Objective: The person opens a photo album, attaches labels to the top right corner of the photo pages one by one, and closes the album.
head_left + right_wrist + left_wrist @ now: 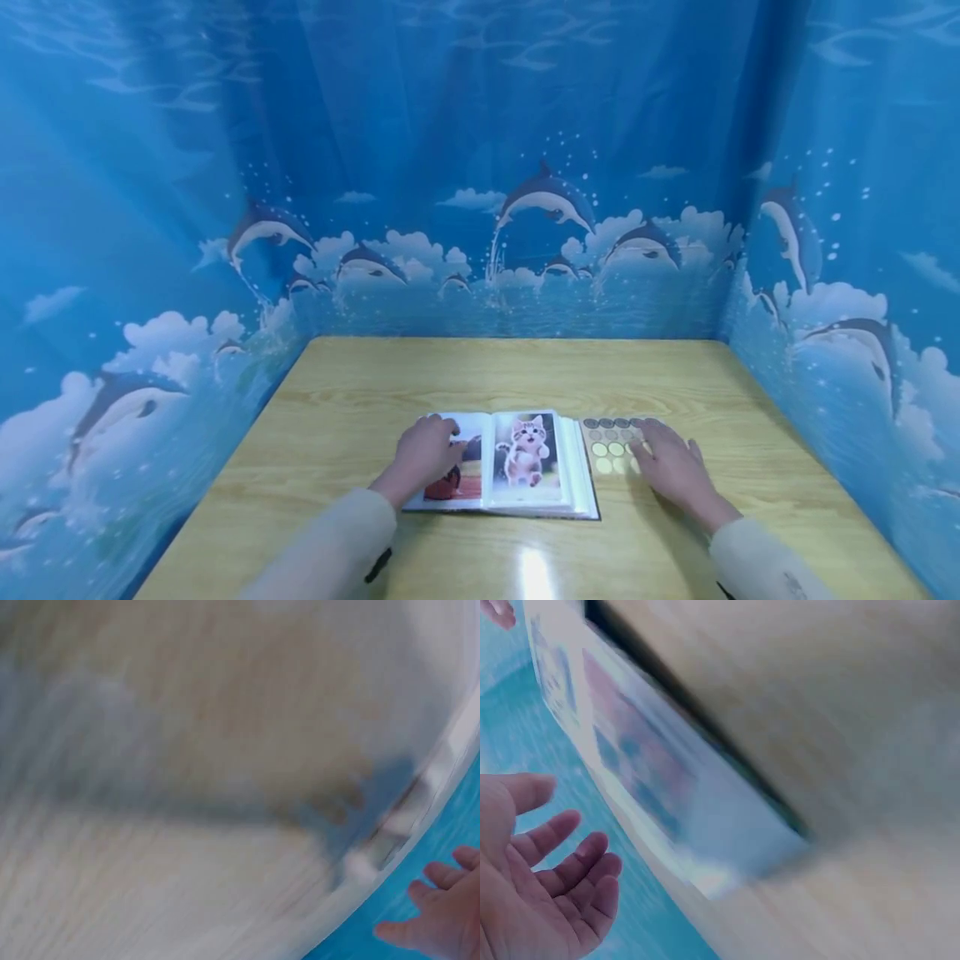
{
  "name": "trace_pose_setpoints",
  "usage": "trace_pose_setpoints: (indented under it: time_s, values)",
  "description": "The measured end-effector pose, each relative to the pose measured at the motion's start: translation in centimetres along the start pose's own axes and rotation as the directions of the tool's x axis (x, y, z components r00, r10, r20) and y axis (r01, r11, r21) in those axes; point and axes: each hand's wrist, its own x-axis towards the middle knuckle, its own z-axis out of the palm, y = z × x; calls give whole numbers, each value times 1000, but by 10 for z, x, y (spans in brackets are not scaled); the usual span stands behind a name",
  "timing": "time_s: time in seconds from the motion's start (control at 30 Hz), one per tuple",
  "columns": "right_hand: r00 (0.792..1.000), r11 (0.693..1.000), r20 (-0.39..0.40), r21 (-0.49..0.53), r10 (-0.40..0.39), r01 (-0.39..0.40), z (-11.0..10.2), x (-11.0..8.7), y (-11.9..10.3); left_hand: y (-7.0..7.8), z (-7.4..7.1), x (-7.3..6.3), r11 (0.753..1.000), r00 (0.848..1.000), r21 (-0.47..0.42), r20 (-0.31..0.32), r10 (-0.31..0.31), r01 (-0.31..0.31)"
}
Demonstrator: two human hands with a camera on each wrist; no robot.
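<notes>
An open photo album (564,458) lies on the table, with a kitten picture (525,454) on its right page. My left hand (426,454) is over the album's left page and partly covers the picture there. In the left wrist view that hand (555,885) has loosely bent fingers and an empty palm. Right of the album lie several coin-like discs (617,448) in rows, dark at the back and yellowish in front. My right hand (672,465) hovers beside and partly over them, hiding some. Its fingers (444,876) are spread and hold nothing in the right wrist view.
The wood-grain table (360,375) extends around the album. Blue curtains (420,167) printed with dolphins enclose its back and both sides. A bright reflection (535,575) shows on the tabletop near the front.
</notes>
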Motion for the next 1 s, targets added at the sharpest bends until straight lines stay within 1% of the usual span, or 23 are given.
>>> trace_pose_setpoints:
  time_s: [0.07,0.13,0.2,0.23,0.3,0.37,0.43,0.5,0.57,0.6,0.7,0.77,0.9,1.0]
  values:
    - [995,995,38,17,97,-98,-10,5,15,21,4,10,1000,1000,-12,4,29,-29]
    - [982,984,80,31,173,-176,-18,9,26,43,10,20,999,999,-47,41,25,-24]
    - [965,970,117,38,233,-238,-23,11,34,63,17,28,996,996,-79,81,43,-37]
    - [958,965,130,34,254,-261,-25,11,36,72,21,30,995,993,-94,102,52,-42]
    - [947,956,150,25,285,-292,-26,11,40,88,28,35,992,989,-100,119,90,-78]
    - [940,952,163,15,300,-306,-26,11,43,102,34,38,989,983,-83,125,134,-124]
    - [936,950,170,5,307,-312,-25,10,44,114,41,41,990,981,-53,137,140,-134]
    - [934,948,171,-1,313,-318,-24,10,46,122,49,43,989,979,-17,139,148,-147]
    - [929,944,178,-6,325,-330,-22,10,46,130,57,45,990,979,8,154,136,-139]
    - [926,942,180,-10,332,-336,-21,10,46,133,61,45,990,977,28,167,130,-136]
    - [920,937,186,-23,345,-347,-19,11,46,140,72,47,985,977,92,172,126,-143]
    - [918,937,190,-37,348,-348,-17,12,46,144,76,48,980,977,137,173,123,-147]
    - [917,936,187,-51,351,-348,-17,13,45,150,81,48,969,978,196,171,118,-151]
    - [918,936,186,-53,351,-348,-16,13,44,153,85,48,955,978,250,171,122,-162]
